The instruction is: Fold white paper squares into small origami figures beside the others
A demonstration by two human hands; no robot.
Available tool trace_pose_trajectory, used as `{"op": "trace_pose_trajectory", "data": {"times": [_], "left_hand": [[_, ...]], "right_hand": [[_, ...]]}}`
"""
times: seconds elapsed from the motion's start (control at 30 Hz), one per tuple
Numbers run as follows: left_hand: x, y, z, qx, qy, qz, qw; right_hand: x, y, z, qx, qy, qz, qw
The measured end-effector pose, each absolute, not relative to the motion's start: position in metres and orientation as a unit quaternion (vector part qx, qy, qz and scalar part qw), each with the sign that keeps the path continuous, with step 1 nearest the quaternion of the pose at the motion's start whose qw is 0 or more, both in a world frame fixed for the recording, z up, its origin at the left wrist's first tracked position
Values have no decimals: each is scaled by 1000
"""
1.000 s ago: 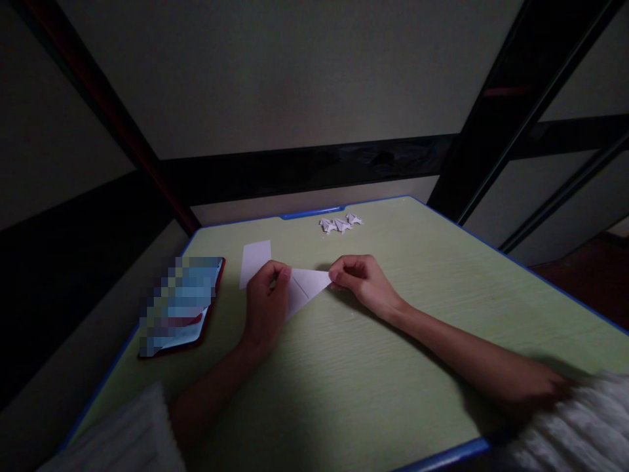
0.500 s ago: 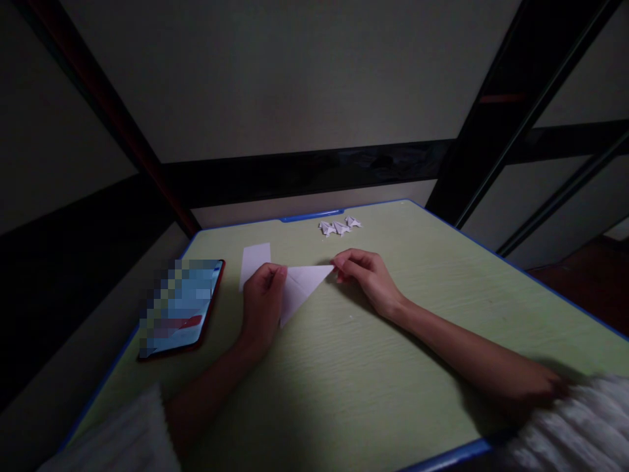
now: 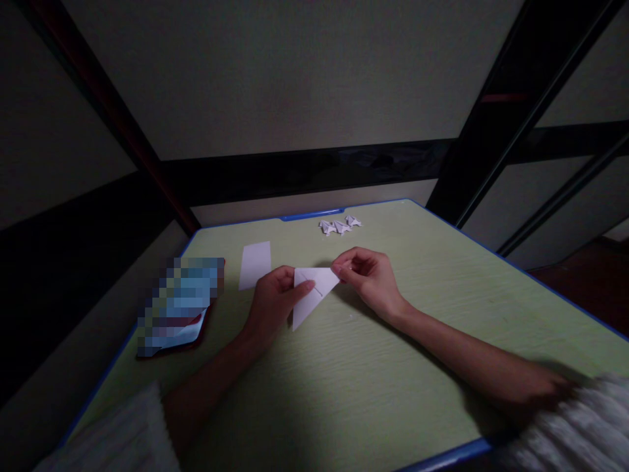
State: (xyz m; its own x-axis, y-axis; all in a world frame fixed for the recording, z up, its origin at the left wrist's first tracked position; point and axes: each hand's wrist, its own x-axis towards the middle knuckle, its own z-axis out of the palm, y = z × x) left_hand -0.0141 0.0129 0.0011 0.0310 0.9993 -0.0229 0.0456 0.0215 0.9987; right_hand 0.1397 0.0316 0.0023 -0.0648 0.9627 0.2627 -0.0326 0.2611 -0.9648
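A white paper folded into a triangle (image 3: 314, 296) is held just above the pale green table (image 3: 373, 367). My left hand (image 3: 272, 305) grips its left side, thumb laid across the paper's face. My right hand (image 3: 368, 275) pinches the triangle's upper right corner between thumb and fingers. A crease line shows on the paper near its top edge. Both forearms reach in from the near edge, with white fuzzy sleeves at the bottom corners.
A flat white paper sheet (image 3: 255, 264) lies left of my hands. A phone in a red case (image 3: 179, 308) sits at the table's left side. Three small folded paper figures (image 3: 340, 225) stand near the far edge. Dark bed-frame bars rise behind and to the right.
The triangle has turned and shifted slightly right and toward me. My left thumb has slid onto its face; my right hand keeps pinching the upper right corner.
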Motion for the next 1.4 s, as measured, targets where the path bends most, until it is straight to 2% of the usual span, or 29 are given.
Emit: {"op": "trace_pose_trajectory", "data": {"times": [0.17,0.4,0.73,0.87,1.0,1.17,1.4], "left_hand": [[-14,13,1,493,524,490,491],[-15,12,3,560,570,431,419],[-15,15,-2,548,515,451,482],[-18,16,-2,526,508,455,509],[-21,16,-2,513,488,431,559],[-22,16,1,523,486,396,577],[-22,16,1,543,485,377,573]], "right_hand": [[138,29,-1,-394,-614,454,512],[138,22,-3,-375,-693,391,475],[141,28,-2,-391,-645,427,498],[147,34,1,-343,-612,546,459],[155,39,2,-304,-612,598,419],[158,39,3,-275,-672,605,327],[160,40,1,-240,-728,579,277]]}}
